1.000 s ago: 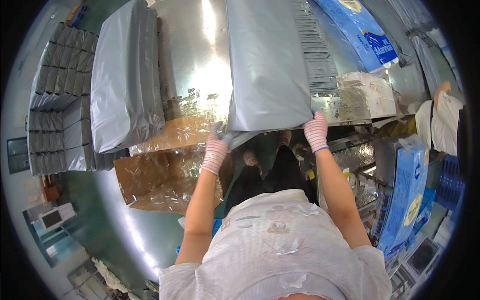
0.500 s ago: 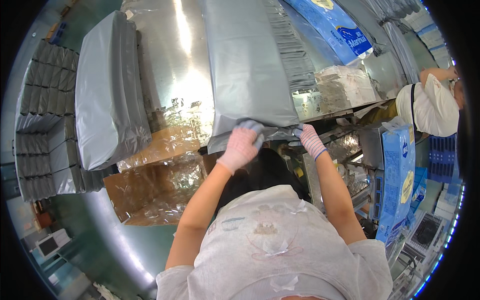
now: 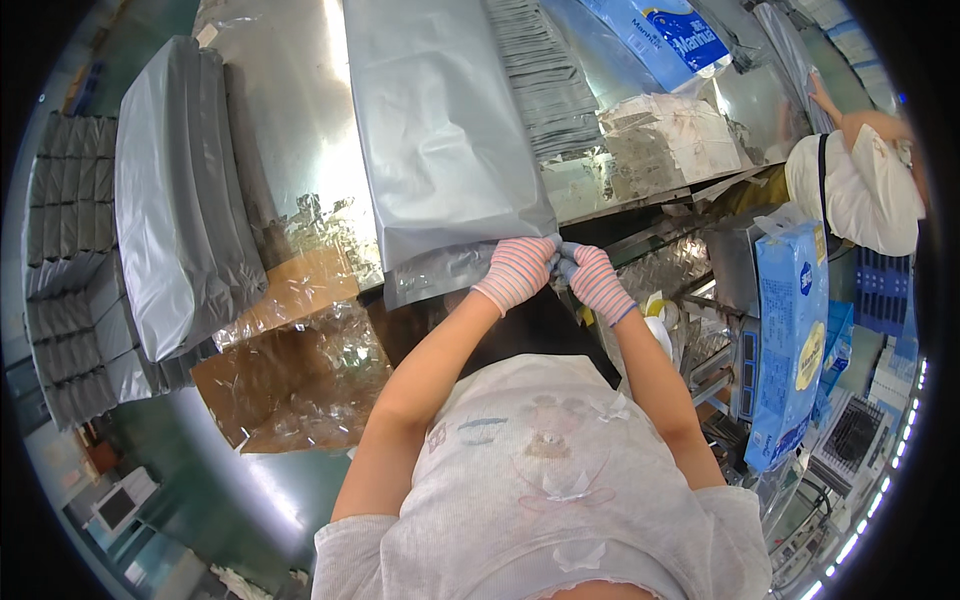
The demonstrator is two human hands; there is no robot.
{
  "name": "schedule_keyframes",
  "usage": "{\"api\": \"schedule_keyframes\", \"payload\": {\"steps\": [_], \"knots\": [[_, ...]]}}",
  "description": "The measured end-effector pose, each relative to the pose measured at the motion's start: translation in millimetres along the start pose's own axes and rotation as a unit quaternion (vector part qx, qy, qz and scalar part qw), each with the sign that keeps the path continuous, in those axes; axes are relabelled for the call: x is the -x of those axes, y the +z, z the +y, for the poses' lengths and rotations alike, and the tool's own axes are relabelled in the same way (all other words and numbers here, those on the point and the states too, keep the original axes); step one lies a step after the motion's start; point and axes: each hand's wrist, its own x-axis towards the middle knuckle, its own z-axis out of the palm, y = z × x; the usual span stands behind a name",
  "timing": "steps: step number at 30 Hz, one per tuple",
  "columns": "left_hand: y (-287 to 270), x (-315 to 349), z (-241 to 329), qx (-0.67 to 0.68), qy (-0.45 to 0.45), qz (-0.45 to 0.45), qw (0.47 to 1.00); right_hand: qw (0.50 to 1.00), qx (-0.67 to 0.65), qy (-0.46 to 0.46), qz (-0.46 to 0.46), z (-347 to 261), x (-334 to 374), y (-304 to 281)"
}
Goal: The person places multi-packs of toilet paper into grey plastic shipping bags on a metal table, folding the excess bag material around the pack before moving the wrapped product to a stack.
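Note:
A long, full grey plastic bag (image 3: 445,150) lies lengthwise in front of me, its near end reaching over the table edge. The loose flap hangs down at that end. My left hand (image 3: 517,273), in a striped knit glove with grey fingertips, is closed on the flap near its right corner. Right beside it, my right hand (image 3: 600,282) in a matching glove pinches the same corner. The two sets of fingertips meet there and partly hide the film between them.
Other filled grey bags (image 3: 180,200) are at the left, beside a metal table (image 3: 285,110). Below its edge hangs an open cardboard box (image 3: 300,375). Folded grey bags (image 3: 545,85) lie right of the full one. A blue package (image 3: 790,340) stands at right, near a co-worker (image 3: 850,190).
My left hand has moved right along the flap to meet my right hand at the corner. The right hand has come slightly left. The whole view has shifted a little.

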Motion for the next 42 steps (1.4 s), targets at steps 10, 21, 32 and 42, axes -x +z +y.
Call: {"api": "schedule_keyframes", "payload": {"steps": [10, 21, 32, 42], "knots": [[-84.0, 254.9, -64.7, 0.066, -0.265, 0.394, 0.878, 0.971, -0.197, 0.132, 0.003, 38.6, 2.2, -7.9], [-94.5, 461.8, -95.1, -0.176, -0.616, 0.238, 0.73, 0.926, -0.334, 0.176, -0.027, 29.8, -21.9, -21.8], [-153.6, 396.2, -210.3, 0.627, -0.267, 0.591, 0.431, 0.96, -0.213, 0.176, 0.047, 71.2, -52.8, 7.1], [-230.0, 313.1, -283.9, 0.637, -0.202, 0.64, 0.38, 0.964, -0.157, 0.207, 0.065, 15.6, -30.8, 15.8]]}}
